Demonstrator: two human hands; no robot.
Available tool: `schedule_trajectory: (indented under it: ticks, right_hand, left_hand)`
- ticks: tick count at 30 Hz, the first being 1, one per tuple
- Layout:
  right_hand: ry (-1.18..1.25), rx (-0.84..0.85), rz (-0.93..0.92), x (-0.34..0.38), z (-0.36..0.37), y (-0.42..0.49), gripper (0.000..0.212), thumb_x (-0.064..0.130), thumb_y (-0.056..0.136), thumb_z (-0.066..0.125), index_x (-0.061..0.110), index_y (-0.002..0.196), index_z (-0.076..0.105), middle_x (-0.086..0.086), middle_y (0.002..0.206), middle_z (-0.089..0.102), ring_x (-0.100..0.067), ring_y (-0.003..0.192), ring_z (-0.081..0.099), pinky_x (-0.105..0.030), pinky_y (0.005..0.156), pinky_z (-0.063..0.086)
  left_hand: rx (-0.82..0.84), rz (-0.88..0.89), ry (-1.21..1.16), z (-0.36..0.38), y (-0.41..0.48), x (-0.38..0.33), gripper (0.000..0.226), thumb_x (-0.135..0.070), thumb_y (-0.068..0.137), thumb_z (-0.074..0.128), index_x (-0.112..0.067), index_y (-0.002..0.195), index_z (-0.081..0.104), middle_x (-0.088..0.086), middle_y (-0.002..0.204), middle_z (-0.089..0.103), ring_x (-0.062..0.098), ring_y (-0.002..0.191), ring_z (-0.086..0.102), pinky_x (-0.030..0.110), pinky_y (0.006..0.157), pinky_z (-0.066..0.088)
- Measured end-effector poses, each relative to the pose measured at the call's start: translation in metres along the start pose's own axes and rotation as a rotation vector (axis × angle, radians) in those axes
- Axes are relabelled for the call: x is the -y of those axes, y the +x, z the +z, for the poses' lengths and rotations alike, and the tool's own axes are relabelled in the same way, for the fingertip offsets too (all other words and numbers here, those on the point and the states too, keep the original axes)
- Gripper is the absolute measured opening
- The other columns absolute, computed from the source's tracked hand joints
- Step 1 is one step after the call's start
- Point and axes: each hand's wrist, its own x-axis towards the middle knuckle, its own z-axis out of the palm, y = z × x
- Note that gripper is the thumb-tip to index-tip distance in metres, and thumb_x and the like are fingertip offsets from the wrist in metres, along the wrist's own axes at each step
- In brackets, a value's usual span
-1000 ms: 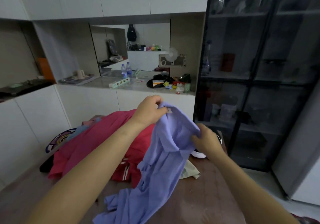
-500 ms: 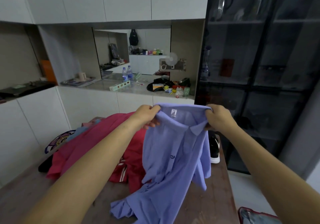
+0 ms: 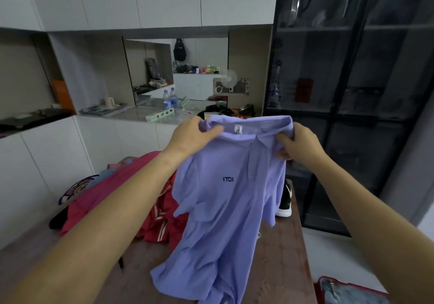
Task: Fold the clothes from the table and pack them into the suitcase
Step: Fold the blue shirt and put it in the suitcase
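Observation:
A lilac polo shirt (image 3: 225, 212) hangs in front of me, held up by its collar, with its lower hem trailing on the brown table (image 3: 284, 263). My left hand (image 3: 192, 137) grips the collar's left end and my right hand (image 3: 299, 143) grips its right end. Behind the shirt on the left lies a heap of red and pink clothes (image 3: 112, 193). A corner of the red-rimmed suitcase (image 3: 347, 290) shows on the floor at the bottom right.
A black and white shoe (image 3: 285, 200) stands on the table's far right, partly hidden by the shirt. White cabinets and a cluttered counter (image 3: 141, 116) run behind the table. A dark glass-door cabinet (image 3: 352, 92) fills the right.
The shirt has gone from a bunched hang to spread out by the collar. My right hand moved up and to the right, and the suitcase corner came into view.

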Motion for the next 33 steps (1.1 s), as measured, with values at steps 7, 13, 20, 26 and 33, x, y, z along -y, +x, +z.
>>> schedule_trajectory:
  ticks: [7,13,20,26,33]
  right_hand:
    - [-0.372,-0.008,-0.160,-0.005,-0.018,-0.007,0.032,-0.007,0.081,0.046,0.009,0.095,0.070,-0.011,0.088,0.068,-0.022,0.077,0.057,-0.027,0.064,0.041]
    - [-0.210,-0.203,-0.021,-0.015,-0.035,-0.014,0.015,0.004,0.083,0.050,0.006,0.072,0.060,-0.007,0.063,0.055,-0.018,0.058,0.045,-0.023,0.049,0.035]
    - [-0.236,-0.567,0.026,-0.014,-0.076,-0.017,0.021,0.017,0.089,0.044,0.014,0.099,0.061,-0.014,0.093,0.065,-0.031,0.084,0.058,-0.031,0.066,0.036]
    - [0.002,-0.871,-0.196,0.017,-0.122,-0.002,0.019,0.012,0.086,0.041,0.028,0.078,0.048,0.010,0.090,0.050,-0.005,0.078,0.046,-0.017,0.071,0.034]
    - [-0.006,-0.606,-0.262,0.041,-0.073,0.012,0.043,-0.001,0.087,0.044,0.036,0.070,0.030,0.020,0.079,0.032,-0.012,0.089,0.036,-0.006,0.067,0.031]
  left_hand:
    - [-0.121,0.165,0.172,0.008,-0.007,0.009,0.007,-0.015,0.079,0.062,-0.009,0.082,0.059,0.009,0.080,0.060,0.032,0.078,0.055,0.033,0.059,0.031]
    - [-0.048,0.083,-0.073,0.011,0.007,-0.008,0.028,-0.012,0.084,0.062,-0.001,0.060,0.051,0.016,0.060,0.046,0.021,0.063,0.037,0.033,0.058,0.027]
    - [-0.013,0.119,-0.274,0.025,0.002,-0.062,0.042,-0.017,0.098,0.046,-0.018,0.059,0.034,-0.002,0.057,0.035,0.012,0.055,0.028,0.029,0.051,0.021]
    - [0.014,0.382,-0.361,0.017,-0.018,-0.128,0.050,-0.026,0.084,0.070,-0.022,0.054,0.031,-0.008,0.050,0.028,0.006,0.048,0.025,0.024,0.050,0.019]
    - [-0.093,0.213,-0.498,0.003,-0.048,-0.084,0.047,-0.018,0.089,0.065,-0.019,0.055,0.032,-0.007,0.050,0.025,0.004,0.046,0.023,0.019,0.046,0.017]
